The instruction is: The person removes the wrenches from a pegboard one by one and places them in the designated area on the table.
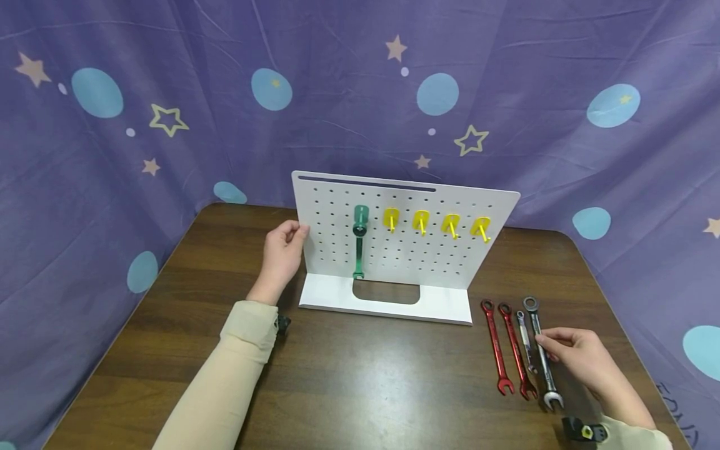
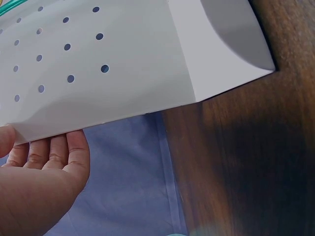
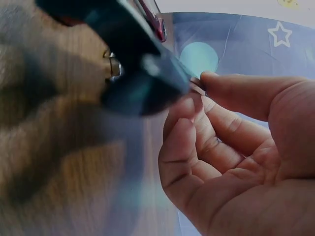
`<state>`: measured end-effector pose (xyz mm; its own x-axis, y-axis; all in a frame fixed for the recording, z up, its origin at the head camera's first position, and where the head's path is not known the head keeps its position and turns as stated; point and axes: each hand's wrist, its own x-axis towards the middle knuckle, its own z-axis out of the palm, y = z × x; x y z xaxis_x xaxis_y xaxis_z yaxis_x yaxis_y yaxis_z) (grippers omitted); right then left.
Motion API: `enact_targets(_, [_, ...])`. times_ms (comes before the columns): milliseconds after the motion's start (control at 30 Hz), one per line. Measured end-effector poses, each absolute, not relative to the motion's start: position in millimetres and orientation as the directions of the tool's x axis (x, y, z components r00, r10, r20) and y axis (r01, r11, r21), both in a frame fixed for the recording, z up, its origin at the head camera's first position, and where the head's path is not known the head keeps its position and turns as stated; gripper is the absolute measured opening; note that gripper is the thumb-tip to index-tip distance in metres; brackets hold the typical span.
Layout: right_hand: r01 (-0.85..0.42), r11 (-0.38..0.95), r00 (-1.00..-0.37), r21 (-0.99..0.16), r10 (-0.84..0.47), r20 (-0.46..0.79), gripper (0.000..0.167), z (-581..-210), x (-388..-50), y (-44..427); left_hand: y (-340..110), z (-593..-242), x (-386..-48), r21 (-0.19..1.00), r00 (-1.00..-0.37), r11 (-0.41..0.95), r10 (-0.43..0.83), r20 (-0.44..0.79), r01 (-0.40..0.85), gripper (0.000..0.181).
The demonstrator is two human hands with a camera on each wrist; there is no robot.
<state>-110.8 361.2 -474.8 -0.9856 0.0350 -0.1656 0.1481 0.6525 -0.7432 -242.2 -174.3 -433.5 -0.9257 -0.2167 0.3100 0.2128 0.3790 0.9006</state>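
My left hand [image 1: 279, 253] grips the left edge of a white pegboard [image 1: 337, 262], thumb in front and fingers behind, as the left wrist view shows. A green combination wrench [image 1: 359, 253] hangs on the board's green hook [image 1: 362, 212]. At the right, my right hand [image 1: 587, 359] pinches a large silver combination wrench [image 1: 543, 362] between thumb and fingers. That wrench [image 3: 142, 73] looms dark and blurred in the right wrist view. Left of it lie a small silver wrench [image 1: 525, 342] and two red wrenches, one outer [image 1: 495, 344] and one inner [image 1: 517, 350].
Several yellow hooks, among them a rightmost hook [image 1: 480, 229], line the board to the right of the green one. The board's base [image 1: 329, 292] stands on a brown wooden table [image 1: 371, 375]. A purple patterned curtain [image 1: 349, 137] hangs behind and beside the table.
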Motion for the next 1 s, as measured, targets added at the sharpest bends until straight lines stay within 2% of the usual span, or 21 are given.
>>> enact_targets(300, [0.158,0.665,-0.983,-0.730,0.038,-0.178,0.036,-477.2,-110.7,363.9,-174.2,-433.4,-241.5,0.902,-0.925,0.379,-0.223,0.307,0.208,0.019])
enact_targets(667, [0.192,0.702,-0.971,-0.685,0.036,-0.236,0.043,-478.6,-112.8,370.4,-174.5,-434.9,-241.3,0.905,-0.927,0.374,-0.223,0.301,0.204,0.020])
enact_targets(1000, [0.204,0.720,-0.969,-0.664,0.049,-0.244,0.043,-481.9,-116.5,375.4,-174.4,-435.1,-243.3,0.905,-0.929,0.373,-0.219,0.298,0.202,0.020])
